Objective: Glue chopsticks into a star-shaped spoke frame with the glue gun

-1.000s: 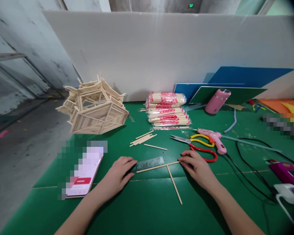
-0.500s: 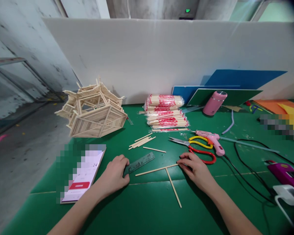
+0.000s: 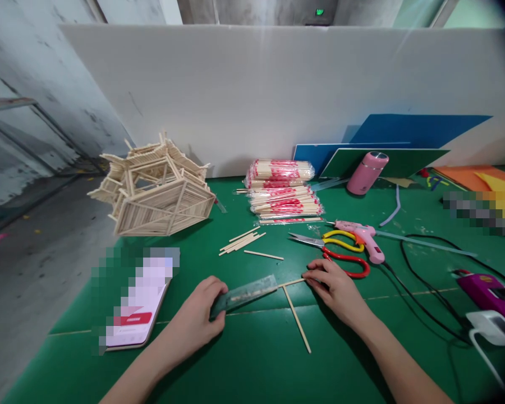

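Observation:
My left hand (image 3: 212,311) is closed around one end of a clear ruler (image 3: 250,294), which lies over most of a thin wooden stick (image 3: 293,282). The stick shows through the ruler and its right end comes out past it. My right hand (image 3: 326,283) pinches that right end between thumb and fingers. A second wooden stick (image 3: 297,320) slants toward me from just below the first, close to the ruler's tip. Beyond my hands lie several short cut sticks (image 3: 244,242) and one lone stick (image 3: 264,255). Scissors (image 3: 340,247) with yellow and red handles rest beyond my right hand.
A stick-built model (image 3: 160,193) stands at the back left, above a phone (image 3: 141,303). Wrapped stick bundles (image 3: 284,191) lie at the back middle. To the right are a pink glue gun (image 3: 364,235) with its cord, a pink bottle (image 3: 367,174) and a purple power strip (image 3: 488,297).
My left hand has moved the ruler toward me and to the right, from beside the stick to on top of it. My right hand keeps its pinch on the stick's end.

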{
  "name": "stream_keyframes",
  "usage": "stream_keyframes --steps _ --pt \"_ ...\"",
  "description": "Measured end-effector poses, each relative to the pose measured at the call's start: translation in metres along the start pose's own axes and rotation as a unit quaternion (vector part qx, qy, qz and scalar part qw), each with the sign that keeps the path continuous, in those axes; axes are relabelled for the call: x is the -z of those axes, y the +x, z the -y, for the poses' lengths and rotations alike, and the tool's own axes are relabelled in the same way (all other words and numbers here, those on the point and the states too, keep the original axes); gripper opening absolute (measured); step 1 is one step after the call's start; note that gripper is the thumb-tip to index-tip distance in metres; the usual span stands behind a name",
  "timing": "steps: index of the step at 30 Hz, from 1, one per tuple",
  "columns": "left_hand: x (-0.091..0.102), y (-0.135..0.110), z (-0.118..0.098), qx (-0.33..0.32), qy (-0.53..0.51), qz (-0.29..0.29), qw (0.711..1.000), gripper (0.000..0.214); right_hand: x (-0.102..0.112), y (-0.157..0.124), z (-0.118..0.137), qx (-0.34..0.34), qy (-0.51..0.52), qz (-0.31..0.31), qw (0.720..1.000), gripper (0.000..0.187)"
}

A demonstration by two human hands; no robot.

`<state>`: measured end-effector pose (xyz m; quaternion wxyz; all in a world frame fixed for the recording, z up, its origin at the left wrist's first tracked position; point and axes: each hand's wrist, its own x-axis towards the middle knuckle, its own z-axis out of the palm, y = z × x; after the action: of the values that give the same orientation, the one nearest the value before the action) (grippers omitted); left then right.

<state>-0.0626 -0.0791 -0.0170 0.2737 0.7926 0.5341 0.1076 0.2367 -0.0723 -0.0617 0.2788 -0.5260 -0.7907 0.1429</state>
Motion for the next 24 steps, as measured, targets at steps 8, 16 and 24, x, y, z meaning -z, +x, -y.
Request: stream_keyframes --steps 8,16,24 --pt "-0.0035 0.0026 0.0091 -0.028 0.025 -0.002 0.999 0.026 -0.0003 0.0004 0.0014 0.004 -0.006 -0.003 1.000 0.019" --pt "0.0007 0.0022 0.0051 -0.022 0.042 0.004 0.999 0.023 0.0005 -0.0006 0.0008 0.005 -0.001 0.008 1.000 0.020" --pt "-0.0091 -0.0016 0.0067 -0.057 0.031 -0.028 0.997 0.028 -0.0007 -0.0010 0.0002 0.001 -0.002 0.010 1.000 0.019"
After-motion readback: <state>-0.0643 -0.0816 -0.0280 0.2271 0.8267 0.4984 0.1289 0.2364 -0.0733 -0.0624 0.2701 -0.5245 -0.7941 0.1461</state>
